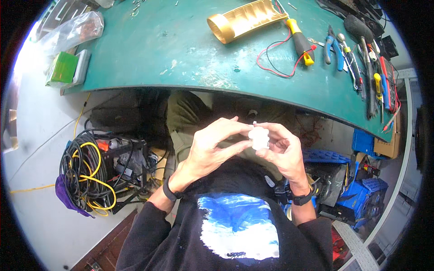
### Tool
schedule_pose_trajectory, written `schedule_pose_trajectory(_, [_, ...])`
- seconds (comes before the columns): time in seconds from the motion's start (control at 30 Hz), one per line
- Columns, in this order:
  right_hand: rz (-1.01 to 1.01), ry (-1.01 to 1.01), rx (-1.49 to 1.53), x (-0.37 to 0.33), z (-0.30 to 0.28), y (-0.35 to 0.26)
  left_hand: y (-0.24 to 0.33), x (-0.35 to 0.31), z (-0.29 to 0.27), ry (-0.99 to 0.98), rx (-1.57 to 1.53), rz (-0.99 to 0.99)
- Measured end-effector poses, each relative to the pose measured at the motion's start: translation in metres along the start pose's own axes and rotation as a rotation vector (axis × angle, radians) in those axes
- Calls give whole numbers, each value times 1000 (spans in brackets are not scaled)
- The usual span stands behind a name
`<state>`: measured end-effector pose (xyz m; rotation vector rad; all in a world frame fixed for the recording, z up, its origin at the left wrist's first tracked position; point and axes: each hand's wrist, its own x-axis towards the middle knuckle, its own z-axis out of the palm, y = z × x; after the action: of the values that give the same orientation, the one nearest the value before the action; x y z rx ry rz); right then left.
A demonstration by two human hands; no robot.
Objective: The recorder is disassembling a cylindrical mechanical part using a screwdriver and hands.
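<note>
Between my two hands, in front of my chest and short of the bench edge, is a small white plastic-looking part with a lobed outline. Glare washes out its detail, so its exact kind does not show. My left hand pinches its left side between thumb and forefinger. From the other side, my right hand grips it with thumb and curled fingers. Beyond my hands on the bench lie a gold half-tube housing and a yellow-and-black screwdriver, with a red and black wire pair beside it.
The green workbench spans the far side. Blue-handled pliers and several other tools lie at its right. A green box and a clear plastic bag sit at the left. Coiled cables hang low left; blue bins stand low right.
</note>
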<state>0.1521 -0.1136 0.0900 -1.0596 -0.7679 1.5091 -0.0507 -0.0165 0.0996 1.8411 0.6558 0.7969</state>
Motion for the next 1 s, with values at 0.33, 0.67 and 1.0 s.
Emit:
schedule_pose_trajectory(0.33, [-97, -22, -89, 5, 3, 9, -10, -6, -1, 17, 99, 91])
schedule_pose_trajectory(0.67, [-321, 79, -170, 6, 4, 7, -20, -9, 3, 65, -117, 39])
schedule_pose_trajectory(1.0, [-509, 231, -626, 1, 14, -6, -20, -7, 1, -51, 245, 177])
